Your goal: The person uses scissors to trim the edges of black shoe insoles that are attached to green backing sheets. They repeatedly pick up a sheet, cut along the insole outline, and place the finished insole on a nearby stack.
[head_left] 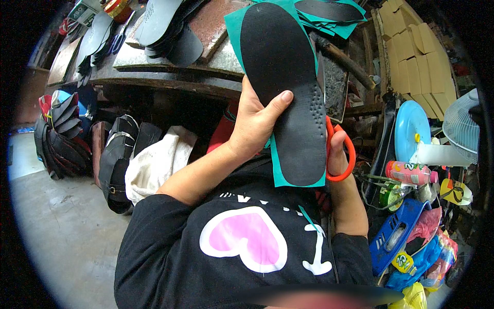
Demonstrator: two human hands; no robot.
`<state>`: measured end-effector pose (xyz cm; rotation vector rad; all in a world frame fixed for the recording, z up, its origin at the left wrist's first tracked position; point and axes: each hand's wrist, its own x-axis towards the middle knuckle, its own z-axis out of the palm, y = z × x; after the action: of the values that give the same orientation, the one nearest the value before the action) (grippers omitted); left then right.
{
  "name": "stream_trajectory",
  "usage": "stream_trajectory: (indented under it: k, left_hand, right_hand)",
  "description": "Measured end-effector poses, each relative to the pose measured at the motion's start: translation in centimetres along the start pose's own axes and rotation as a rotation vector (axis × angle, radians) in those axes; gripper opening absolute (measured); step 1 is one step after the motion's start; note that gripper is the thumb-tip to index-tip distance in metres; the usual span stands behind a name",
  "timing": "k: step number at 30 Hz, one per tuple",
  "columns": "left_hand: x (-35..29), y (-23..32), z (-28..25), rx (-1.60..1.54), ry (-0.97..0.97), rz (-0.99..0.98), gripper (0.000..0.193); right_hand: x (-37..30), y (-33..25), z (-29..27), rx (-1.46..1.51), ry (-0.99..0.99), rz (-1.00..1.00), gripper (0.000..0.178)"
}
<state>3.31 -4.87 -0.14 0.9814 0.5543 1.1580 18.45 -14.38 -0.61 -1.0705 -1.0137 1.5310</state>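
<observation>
Held up in front of me is a black insole (280, 56) lying on a teal green sheet (234, 33), whose edges stick out around it. My left hand (256, 119) is closed on both from the left, its thumb pressed on the insole and its fingers hidden behind. At the lower right edge of the sheet, my right hand (337, 157) is closed on scissors (352, 154) with an orange-red handle. The insole and sheet hide most of the blades. A thin teal offcut (310, 217) rests against my black shirt.
Stacks of grey insoles (157, 23) sit on the workbench (128, 61) ahead. More teal pieces (334, 28) lie beyond my hands, near a wooden stick (350, 64). Rightward are cardboard boxes (419, 67), a fan (462, 121) and a pink bottle (406, 172). A white cloth (157, 165) hangs left.
</observation>
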Motion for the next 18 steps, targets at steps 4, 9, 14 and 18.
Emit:
stream_trajectory:
  k: [4,9,14,18]
  left_hand:
    - [0.1,0.5,0.1,-0.033,-0.003,-0.009,0.062]
    - [2.4,2.5,-1.1,-0.218,0.016,-0.072,0.056]
    - [2.6,1.7,-0.3,0.216,0.033,0.17,0.05]
    - [2.0,1.6,0.2,0.039,0.023,0.128,0.051]
  right_hand:
    - [-0.1,0.2,0.2,-0.008,0.035,-0.006,0.101]
    - [-0.3,-0.6,-1.2,-0.174,-0.005,0.235,0.104]
    - [1.0,-0.1,-0.2,0.009,0.076,-0.045,0.104]
    - [0.6,-1.0,1.0,0.03,0.091,-0.004,0.102]
